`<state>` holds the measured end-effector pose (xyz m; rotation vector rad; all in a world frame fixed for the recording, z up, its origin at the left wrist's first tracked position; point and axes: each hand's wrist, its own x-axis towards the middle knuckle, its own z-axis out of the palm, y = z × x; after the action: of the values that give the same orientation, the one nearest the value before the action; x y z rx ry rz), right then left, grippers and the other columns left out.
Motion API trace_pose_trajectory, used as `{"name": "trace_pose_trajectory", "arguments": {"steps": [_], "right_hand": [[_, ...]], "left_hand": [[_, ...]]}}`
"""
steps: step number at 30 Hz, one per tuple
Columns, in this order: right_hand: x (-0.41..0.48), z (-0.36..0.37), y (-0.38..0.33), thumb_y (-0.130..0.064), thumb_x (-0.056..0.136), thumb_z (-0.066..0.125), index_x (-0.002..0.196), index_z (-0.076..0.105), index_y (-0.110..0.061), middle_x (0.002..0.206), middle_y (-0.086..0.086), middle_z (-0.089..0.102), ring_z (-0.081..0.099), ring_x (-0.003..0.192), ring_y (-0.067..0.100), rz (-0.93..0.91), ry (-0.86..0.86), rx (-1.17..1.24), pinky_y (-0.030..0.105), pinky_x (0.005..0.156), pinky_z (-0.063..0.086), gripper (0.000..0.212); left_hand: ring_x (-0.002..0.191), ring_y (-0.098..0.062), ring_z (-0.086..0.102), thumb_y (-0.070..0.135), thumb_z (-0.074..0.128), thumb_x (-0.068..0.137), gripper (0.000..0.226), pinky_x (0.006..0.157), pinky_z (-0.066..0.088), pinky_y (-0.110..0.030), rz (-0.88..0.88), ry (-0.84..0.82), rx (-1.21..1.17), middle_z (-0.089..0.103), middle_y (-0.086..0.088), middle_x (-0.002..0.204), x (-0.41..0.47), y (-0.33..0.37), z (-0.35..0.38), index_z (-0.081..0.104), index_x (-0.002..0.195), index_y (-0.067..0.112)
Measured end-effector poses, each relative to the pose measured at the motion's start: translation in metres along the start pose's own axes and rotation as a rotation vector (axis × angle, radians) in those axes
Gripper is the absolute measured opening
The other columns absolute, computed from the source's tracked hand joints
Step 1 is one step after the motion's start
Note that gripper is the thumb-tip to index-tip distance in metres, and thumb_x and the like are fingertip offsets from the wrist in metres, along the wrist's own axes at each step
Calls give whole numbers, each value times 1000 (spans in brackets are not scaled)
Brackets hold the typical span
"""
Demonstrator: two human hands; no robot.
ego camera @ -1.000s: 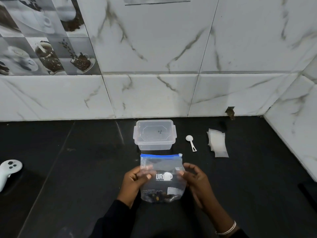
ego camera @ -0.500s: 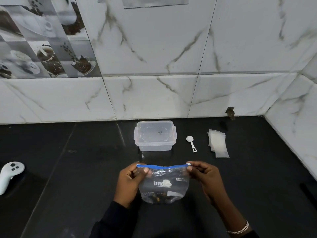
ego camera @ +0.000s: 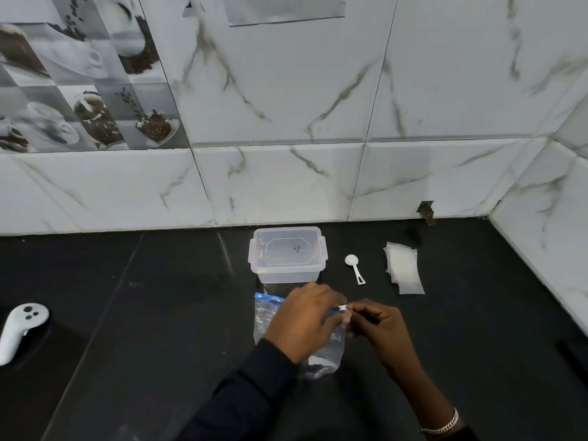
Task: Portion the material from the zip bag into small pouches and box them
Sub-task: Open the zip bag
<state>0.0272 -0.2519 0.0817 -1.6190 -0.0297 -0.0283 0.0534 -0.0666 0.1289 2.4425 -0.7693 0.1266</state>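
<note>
- Head view: the step in hand looks like opening the zip bag, held upright over the bench's front middle.
- The left hand grips the bag's top edge; the right hand pinches the white slider at the bag's right corner.
- Next move, I judge: draw the slider along the blue track while the left hand steadies the bag.
- A little dark material sits in the bag's bottom.
- The clear box, lid on and seemingly empty, stands near the back edge, with the spoon and pouches to its right.
</note>
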Motion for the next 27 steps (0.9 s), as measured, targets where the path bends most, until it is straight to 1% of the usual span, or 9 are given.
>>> {"name": "trace_pose_trajectory", "arguments": {"steps": [5,8,11,14,17,19,21,25,27], "right_hand": [[1,1,0,-9,87,73,88,77,-4,81,15,70,66,66,30,-59,10,1,37,57,56,6],[3,6,0,-24,83,76,83,76,-4,79,13,70,65,63,37,-123,55,-38,45,53,55,20],[5,11,-3,-28,82,73,79,74,-8,75,8,70,67,63,25,-189,93,-129,40,55,56,21],[5,12,-1,-20,84,70,80,72,-12,77,3,71,69,69,23,-224,114,-195,40,62,57,9],[5,7,-1,-23,85,68,81,71,-12,79,4,71,70,72,25,-201,146,-174,42,62,60,12],[4,2,-2,-20,83,68,80,71,-11,80,7,71,70,72,24,-181,185,-138,40,60,60,11],[6,0,-3,-10,83,67,78,71,-9,78,8,70,68,71,24,-173,203,-95,36,60,59,6],[11,-12,-4,13,84,66,76,70,-3,77,12,68,64,66,22,-147,253,-48,24,58,54,18],[13,-15,-3,12,85,67,78,70,-1,79,15,67,63,69,23,-131,231,-27,28,58,55,15]], "left_hand": [[88,-18,56,22,55,89,8,78,49,-38,117,-27,118,62,5,92,11,-2,10,61,93,21],[82,-20,55,13,58,81,9,72,48,-36,125,-23,163,59,3,87,11,-1,14,57,87,20],[81,-18,53,11,59,77,13,70,48,-34,85,-26,173,56,4,85,7,-7,16,55,84,21],[83,-16,53,11,58,78,14,73,45,-28,35,-47,206,56,6,88,2,-17,7,55,85,22],[89,-13,52,15,53,80,13,77,39,-24,25,-66,225,57,8,94,-3,-30,-6,55,89,23],[93,-12,54,18,53,81,12,78,41,-25,32,-82,245,57,10,97,-5,-39,-14,55,91,25],[97,-14,58,21,55,81,10,78,44,-28,15,-88,263,58,9,98,-12,-51,-26,54,90,26],[90,-16,61,29,43,84,9,71,46,-29,-18,-109,257,58,11,92,-28,-69,-48,51,86,27],[91,-13,59,30,46,89,8,72,49,-33,-23,-127,210,57,12,96,-36,-73,-52,53,93,27]]}}
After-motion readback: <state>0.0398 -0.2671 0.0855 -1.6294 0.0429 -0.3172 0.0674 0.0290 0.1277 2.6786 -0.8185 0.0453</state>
